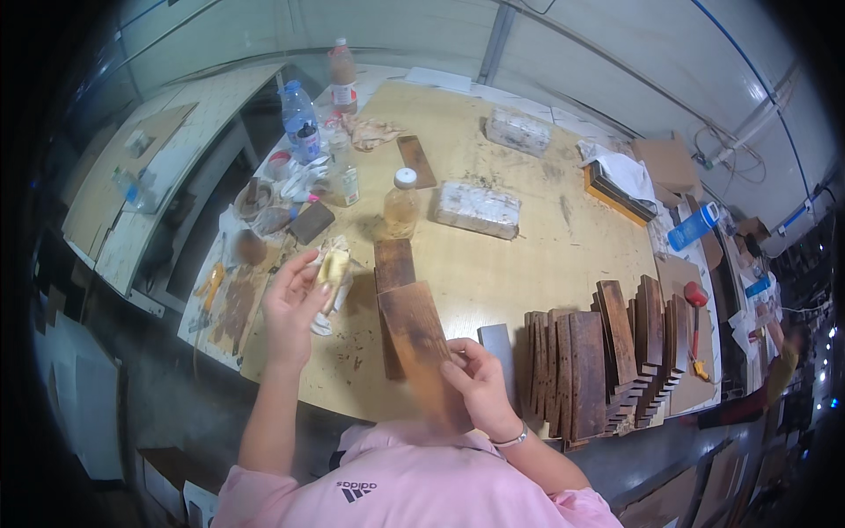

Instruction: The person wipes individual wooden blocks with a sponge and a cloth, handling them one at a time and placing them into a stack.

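Brown board (414, 321), likely stiff and light, should suit an edge hold: the right hand (482, 380) pinches it at four o'clock; the left hand (295, 295) grips a soft-looking rag (334, 267).

Workshop indicated by stain-spotted pale plywood worktop (554, 260), stacked narrow dark-brown wooden boards (588, 374), white-capped clear plastic bottle (402, 211).
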`<state>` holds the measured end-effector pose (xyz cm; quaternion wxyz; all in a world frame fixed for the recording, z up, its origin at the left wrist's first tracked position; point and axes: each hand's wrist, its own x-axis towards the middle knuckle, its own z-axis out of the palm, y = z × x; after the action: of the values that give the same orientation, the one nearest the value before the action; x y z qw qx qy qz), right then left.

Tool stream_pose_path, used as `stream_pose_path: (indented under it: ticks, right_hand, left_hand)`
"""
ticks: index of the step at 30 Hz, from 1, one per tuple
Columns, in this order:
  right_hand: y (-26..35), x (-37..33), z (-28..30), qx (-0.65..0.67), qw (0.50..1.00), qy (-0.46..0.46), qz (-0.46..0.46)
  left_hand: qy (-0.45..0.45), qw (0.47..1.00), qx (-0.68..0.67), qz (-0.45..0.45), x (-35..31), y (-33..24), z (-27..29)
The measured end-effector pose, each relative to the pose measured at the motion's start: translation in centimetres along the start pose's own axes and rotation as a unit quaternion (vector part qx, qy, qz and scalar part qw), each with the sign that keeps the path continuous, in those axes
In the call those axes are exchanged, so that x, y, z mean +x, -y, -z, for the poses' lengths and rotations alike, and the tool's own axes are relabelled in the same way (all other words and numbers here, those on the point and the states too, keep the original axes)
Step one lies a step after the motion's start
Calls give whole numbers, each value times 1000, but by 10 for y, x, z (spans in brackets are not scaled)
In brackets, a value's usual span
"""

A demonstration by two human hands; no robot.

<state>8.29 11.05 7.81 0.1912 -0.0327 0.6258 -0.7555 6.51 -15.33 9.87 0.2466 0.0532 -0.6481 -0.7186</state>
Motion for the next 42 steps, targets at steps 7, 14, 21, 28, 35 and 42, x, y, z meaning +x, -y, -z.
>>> stream_pose_path:
  ticks: [7,14,21,28,35,42]
  right_hand:
    - [11,12,-21,117,993,-31,9]
    - [8,31,-25,39,995,-85,40]
    - [9,34,-22,121,989,-86,26]
    - [0,26,-14,99,994,-41,39]
    - [-5,15,-24,70,995,-68,28]
    - [17,33,30,367,916,4,-159]
  left_hand:
    - [211,854,-414,235,-79,16,-17]
    - [304,867,-347,189,-91,24,-29]
    - [298,903,-283,123,-95,34,-31]
    - [254,907,-306,135,-96,35,-32]
    - [133,894,-370,214,-97,28,-39]
    - [179,941,-256,131,-78,3,-54]
